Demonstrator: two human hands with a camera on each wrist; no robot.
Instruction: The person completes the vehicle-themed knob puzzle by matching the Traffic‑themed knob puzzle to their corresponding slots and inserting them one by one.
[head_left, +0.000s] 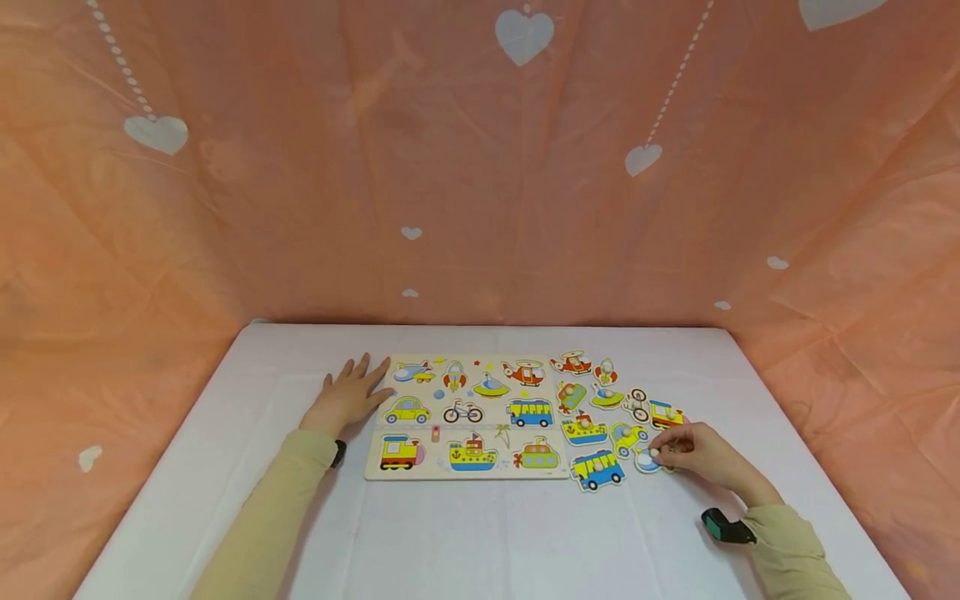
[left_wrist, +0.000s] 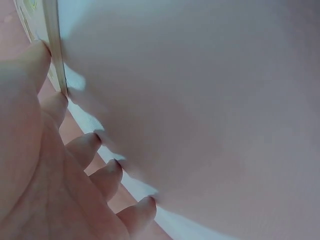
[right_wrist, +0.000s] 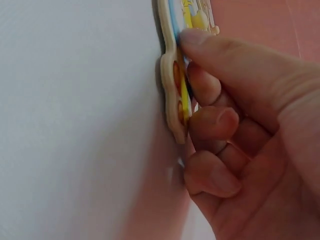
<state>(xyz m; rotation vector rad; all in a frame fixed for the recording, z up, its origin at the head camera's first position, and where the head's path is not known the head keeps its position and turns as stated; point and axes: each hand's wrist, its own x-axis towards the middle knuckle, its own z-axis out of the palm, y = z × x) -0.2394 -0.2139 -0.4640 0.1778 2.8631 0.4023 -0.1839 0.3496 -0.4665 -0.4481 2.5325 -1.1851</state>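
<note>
A wooden puzzle board (head_left: 442, 477) printed with vehicles lies flat on the table. My left hand (head_left: 348, 400) spreads its fingers at the board's left side; in the left wrist view, thumb and index fingertip touch the board's edge (left_wrist: 56, 60) and the other fingertips rest on the table. To the right of the board, my right hand (head_left: 708, 457) pinches the knob of the airplane puzzle piece (head_left: 645, 463) between thumb and index finger. The wooden rim of this airplane piece (right_wrist: 172, 100) shows close to the table in the right wrist view, partly covered by my fingers.
Several knobbed pieces lie right of the board, including a bus (head_left: 597, 471), ship (head_left: 585, 430), car (head_left: 627, 439), train (head_left: 664, 414), bicycle (head_left: 637, 406) and helicopter (head_left: 572, 364). A peach curtain with hearts (head_left: 487, 192) surrounds the white table (head_left: 480, 542) at the back and sides.
</note>
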